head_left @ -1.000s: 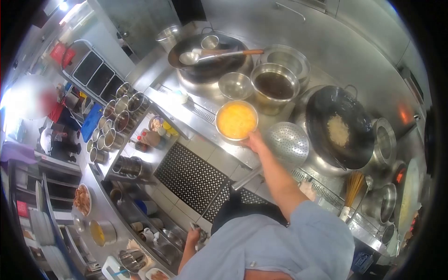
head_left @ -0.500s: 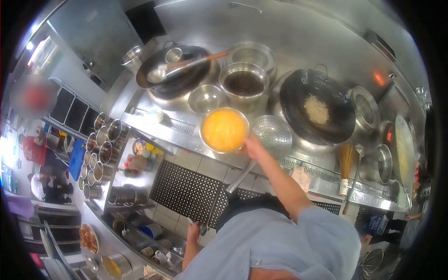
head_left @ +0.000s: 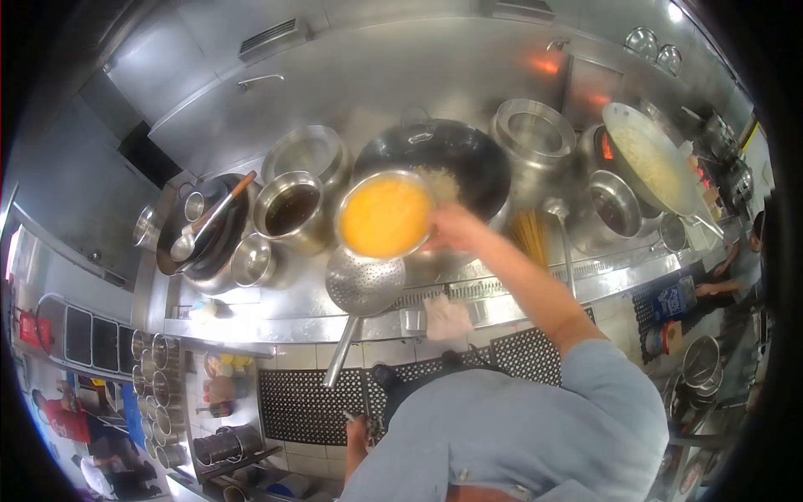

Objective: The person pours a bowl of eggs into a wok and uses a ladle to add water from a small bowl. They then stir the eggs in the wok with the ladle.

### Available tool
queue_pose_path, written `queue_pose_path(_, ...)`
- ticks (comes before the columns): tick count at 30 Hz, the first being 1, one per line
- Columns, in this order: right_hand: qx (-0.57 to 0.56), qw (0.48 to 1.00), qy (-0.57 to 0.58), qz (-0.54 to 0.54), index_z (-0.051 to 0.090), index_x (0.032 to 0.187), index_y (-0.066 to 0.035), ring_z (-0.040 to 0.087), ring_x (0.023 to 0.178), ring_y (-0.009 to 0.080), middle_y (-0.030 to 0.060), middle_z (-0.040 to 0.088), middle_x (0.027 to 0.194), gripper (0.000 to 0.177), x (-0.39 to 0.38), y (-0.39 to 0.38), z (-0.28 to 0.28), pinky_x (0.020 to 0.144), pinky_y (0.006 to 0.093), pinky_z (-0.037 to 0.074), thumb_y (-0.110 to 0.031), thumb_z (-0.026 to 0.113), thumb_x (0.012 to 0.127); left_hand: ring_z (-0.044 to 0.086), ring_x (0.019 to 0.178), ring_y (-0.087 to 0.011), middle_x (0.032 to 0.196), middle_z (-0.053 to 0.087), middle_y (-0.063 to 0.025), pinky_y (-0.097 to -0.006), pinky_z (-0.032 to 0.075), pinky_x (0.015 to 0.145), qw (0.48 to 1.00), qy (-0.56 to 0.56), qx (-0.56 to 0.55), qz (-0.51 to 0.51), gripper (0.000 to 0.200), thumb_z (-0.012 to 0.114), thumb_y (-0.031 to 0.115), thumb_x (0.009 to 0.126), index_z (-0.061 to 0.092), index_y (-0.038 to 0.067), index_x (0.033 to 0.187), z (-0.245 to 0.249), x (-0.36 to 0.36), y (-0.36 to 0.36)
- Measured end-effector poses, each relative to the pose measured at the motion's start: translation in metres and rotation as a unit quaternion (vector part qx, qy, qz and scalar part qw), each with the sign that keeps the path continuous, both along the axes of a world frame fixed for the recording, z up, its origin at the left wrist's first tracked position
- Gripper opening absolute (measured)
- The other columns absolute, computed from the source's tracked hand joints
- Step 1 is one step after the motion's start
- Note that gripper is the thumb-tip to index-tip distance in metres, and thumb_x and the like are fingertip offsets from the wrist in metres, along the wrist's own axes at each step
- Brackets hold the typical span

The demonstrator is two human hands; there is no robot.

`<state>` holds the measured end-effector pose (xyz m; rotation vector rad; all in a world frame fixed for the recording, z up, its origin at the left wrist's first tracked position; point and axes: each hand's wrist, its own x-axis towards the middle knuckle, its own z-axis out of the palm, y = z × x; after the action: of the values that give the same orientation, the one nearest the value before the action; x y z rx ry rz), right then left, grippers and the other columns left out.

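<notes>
My right hand [head_left: 452, 230] grips the rim of a metal bowl [head_left: 345, 243] of yellow-orange liquid [head_left: 385, 215] that looks like beaten egg. In this view the bowl overlaps the near-left part of a black wok [head_left: 481, 159], which holds a small pale heap [head_left: 439, 181] partly hidden by the bowl and hand. Just below the bowl lies a perforated skimmer [head_left: 365, 289], its handle over the counter edge. Low by my body, my left hand [head_left: 356, 432] is closed around a thin, light-coloured handle; its other end is not clear.
Left of the wok stand a pot of dark liquid [head_left: 293, 209], a small metal bowl [head_left: 253, 259] and another wok [head_left: 222, 243] with a ladle [head_left: 183, 245] across it. A bamboo brush [head_left: 529, 237] and cloth [head_left: 447, 318] are to the right. A co-worker's hands [head_left: 711, 284] show far right.
My view has swung to the right. My right hand has brought the bowl from beside the dark-liquid pot to the wok's near edge. My left hand stays low, still closed.
</notes>
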<state>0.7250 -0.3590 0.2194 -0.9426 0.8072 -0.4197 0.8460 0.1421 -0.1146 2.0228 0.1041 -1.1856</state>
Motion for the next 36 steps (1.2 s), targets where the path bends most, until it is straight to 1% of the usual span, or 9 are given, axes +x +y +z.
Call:
queue_pose_path(8, -0.141, 0.989, -0.024, -0.042, 0.04, 0.128, 0.002, 0.062, 0.094, 0.032, 0.0176, 0.054, 0.117, 0.043, -0.065, -0.125, -0.007, 0.068, 0.0456, 0.06, -0.004, 0.049, 0.087, 0.06, 0.085, -0.0309, 0.095, 0.059, -0.0189, -0.04, 0.048, 0.064, 0.976, -0.148, 0.048, -0.155, 0.035, 0.05, 0.018, 0.085, 0.053, 0.001, 0.115, -0.074, -0.06, 0.054)
queue_pose_path(14, -0.16, 0.981, 0.029, -0.105, 0.049, 0.119, 0.008, 0.066, 0.081, 0.0297, 0.0184, 0.061, 0.103, 0.034, -0.075, -0.157, 0.009, 0.062, 0.0379, 0.06, -0.006, 0.052, 0.088, 0.059, 0.092, -0.036, 0.099, 0.059, -0.0239, -0.0428, 0.047, 0.072, 0.945, -0.199, 0.113, -0.232, 0.035, 0.048, 0.021, 0.086, 0.054, 0.002, 0.115, -0.077, -0.062, 0.079)
queue_pose_path(20, -0.149, 0.981, -0.014, -0.121, 0.049, 0.118, 0.009, 0.066, 0.087, 0.0333, 0.0204, 0.061, 0.106, 0.033, -0.07, -0.2, -0.023, 0.07, 0.0442, 0.059, -0.006, 0.049, 0.089, 0.057, 0.098, -0.0411, 0.104, 0.059, -0.0288, -0.0457, 0.046, 0.08, 0.864, -0.274, 0.164, -0.39, 0.036, 0.045, 0.024, 0.087, 0.056, 0.003, 0.115, -0.052, -0.024, 0.069)
queue_pose_path(22, -0.138, 0.981, -0.02, -0.132, 0.049, 0.118, 0.009, 0.065, 0.088, 0.0339, 0.0204, 0.061, 0.107, 0.033, -0.066, -0.207, -0.024, 0.071, 0.0451, 0.059, -0.005, 0.048, 0.089, 0.057, 0.1, -0.0428, 0.106, 0.059, -0.0305, -0.0466, 0.046, 0.083, 0.876, -0.272, 0.161, -0.365, 0.036, 0.045, 0.025, 0.088, 0.056, 0.004, 0.115, -0.038, -0.014, 0.056)
queue_pose_path(25, -0.133, 0.981, 0.001, -0.139, 0.048, 0.119, 0.009, 0.065, 0.089, 0.0349, 0.0208, 0.06, 0.108, 0.033, -0.055, -0.211, -0.021, 0.072, 0.0474, 0.058, -0.004, 0.047, 0.089, 0.055, 0.106, -0.0418, 0.112, 0.057, -0.0299, -0.0443, 0.044, 0.089, 0.986, -0.136, 0.066, -0.073, 0.038, 0.043, 0.022, 0.088, 0.056, 0.005, 0.119, 0.016, -0.02, 0.019)
queue_pose_path(29, -0.142, 0.98, -0.028, -0.133, 0.047, 0.12, 0.01, 0.065, 0.09, 0.0353, 0.0209, 0.059, 0.109, 0.033, -0.048, -0.214, -0.026, 0.071, 0.048, 0.058, -0.003, 0.046, 0.089, 0.054, 0.108, -0.0406, 0.115, 0.057, -0.0276, -0.0428, 0.043, 0.091, 0.993, -0.039, 0.075, 0.079, 0.04, 0.046, 0.025, 0.087, 0.055, 0.006, 0.121, 0.002, -0.013, 0.019)
queue_pose_path(31, -0.137, 0.981, -0.034, -0.134, 0.047, 0.12, 0.009, 0.065, 0.09, 0.0352, 0.0209, 0.059, 0.109, 0.033, -0.043, -0.217, -0.027, 0.07, 0.0472, 0.059, -0.003, 0.047, 0.088, 0.055, 0.106, -0.0404, 0.113, 0.058, -0.0263, -0.0439, 0.044, 0.089, 0.995, -0.05, 0.076, 0.027, 0.039, 0.047, 0.028, 0.087, 0.056, 0.006, 0.118, -0.018, -0.012, 0.034)
queue_pose_path(33, -0.139, 0.98, -0.02, -0.138, 0.047, 0.12, 0.009, 0.065, 0.089, 0.035, 0.0209, 0.059, 0.109, 0.033, -0.038, -0.213, -0.022, 0.069, 0.0463, 0.059, -0.002, 0.047, 0.088, 0.056, 0.104, -0.0403, 0.11, 0.059, -0.025, -0.0451, 0.044, 0.086, 0.984, -0.113, 0.089, -0.109, 0.039, 0.049, 0.031, 0.087, 0.057, 0.005, 0.114, -0.045, -0.015, 0.057)
queue_pose_path(36, -0.147, 0.98, -0.02, -0.135, 0.047, 0.12, 0.008, 0.065, 0.089, 0.0346, 0.0209, 0.06, 0.108, 0.033, -0.035, -0.201, -0.011, 0.068, 0.0457, 0.059, -0.002, 0.046, 0.089, 0.057, 0.1, -0.0401, 0.107, 0.061, -0.023, -0.0468, 0.045, 0.083, 0.917, -0.22, 0.102, -0.317, 0.039, 0.051, 0.036, 0.087, 0.059, 0.005, 0.11, -0.076, -0.02, 0.085)
